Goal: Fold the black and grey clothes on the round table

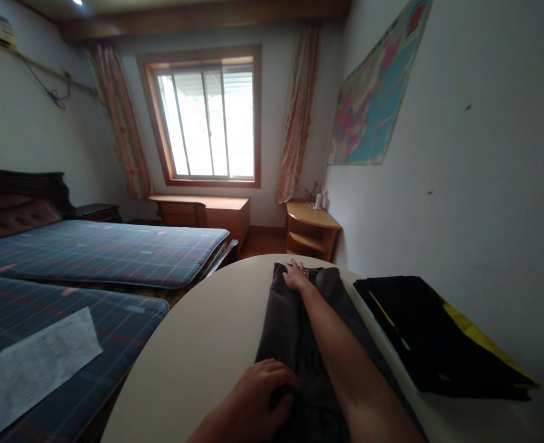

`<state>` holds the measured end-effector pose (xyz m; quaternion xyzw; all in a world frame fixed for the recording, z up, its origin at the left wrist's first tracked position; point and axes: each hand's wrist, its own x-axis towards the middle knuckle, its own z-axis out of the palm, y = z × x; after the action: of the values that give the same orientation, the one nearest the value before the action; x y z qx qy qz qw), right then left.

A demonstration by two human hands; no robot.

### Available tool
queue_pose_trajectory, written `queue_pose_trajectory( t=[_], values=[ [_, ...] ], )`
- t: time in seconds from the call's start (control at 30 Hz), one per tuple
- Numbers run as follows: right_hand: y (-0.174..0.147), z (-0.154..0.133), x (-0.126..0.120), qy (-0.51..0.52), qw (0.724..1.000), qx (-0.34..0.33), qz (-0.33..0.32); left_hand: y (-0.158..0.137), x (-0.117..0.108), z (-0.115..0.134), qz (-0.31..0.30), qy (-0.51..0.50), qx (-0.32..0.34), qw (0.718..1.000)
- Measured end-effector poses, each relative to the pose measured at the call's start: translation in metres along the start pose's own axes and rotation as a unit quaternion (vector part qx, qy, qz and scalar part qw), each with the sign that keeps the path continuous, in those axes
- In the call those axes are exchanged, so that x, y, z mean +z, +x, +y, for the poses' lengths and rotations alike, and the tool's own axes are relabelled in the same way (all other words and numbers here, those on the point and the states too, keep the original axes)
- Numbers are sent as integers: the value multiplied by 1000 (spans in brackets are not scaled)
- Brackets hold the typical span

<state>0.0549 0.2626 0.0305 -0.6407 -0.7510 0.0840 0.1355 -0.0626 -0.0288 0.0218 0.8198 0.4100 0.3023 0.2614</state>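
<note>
A dark grey garment [281, 326] with black lettering lies folded lengthwise on the cream round table [193, 332]. At its far end, my right hand [296, 275] rests on the cloth with the fingers spread, and my right forearm crosses over the garment. Nearer to me, my left hand [263, 391] is at the garment's left edge, its fingers and thumb curled round a bit of the cloth. My right forearm hides part of the middle, and the near end runs out of view.
To the right, by the wall, lies a stack of folded black cloth [442, 338] with a yellow strip. A bed with plaid mattresses [115, 246] stands left, a paper sheet [41, 369] on it. Beyond are a corner shelf [313, 215] and a desk [226, 209].
</note>
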Motion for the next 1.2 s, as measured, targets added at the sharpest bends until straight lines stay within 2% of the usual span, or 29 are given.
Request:
queue_pose_trajectory(
  t=[0.13, 0.23, 0.33, 0.47, 0.63, 0.9, 1.1, 1.2],
  values=[
    [-21, 11, -3, 0, 998, 52, 21, 0, -3, 4, 3, 16, -7, 1000],
    [-38, 17, -8, 4, 997, 76, 26, -2, -5, 11, 7, 97, -60, 993],
    [-54, 21, -11, 17, 998, 59, 11, -4, -6, 18, -11, 163, -114, 980],
    [-71, 21, -9, 44, 998, 38, 2, -5, -5, 23, -35, 177, -133, 975],
    [-85, 17, -3, 98, 995, 21, 2, -3, -2, 26, 12, 152, -132, 979],
    [-79, 13, 3, 192, 980, 17, 46, -3, 5, 24, 28, 136, -93, 986],
    [-55, 20, 1, 194, 979, 8, 63, -1, 9, 27, 60, 90, -78, 991],
    [-50, 29, -4, 169, 984, 9, 62, -3, 10, 32, 21, 53, -51, 997]
  ],
)
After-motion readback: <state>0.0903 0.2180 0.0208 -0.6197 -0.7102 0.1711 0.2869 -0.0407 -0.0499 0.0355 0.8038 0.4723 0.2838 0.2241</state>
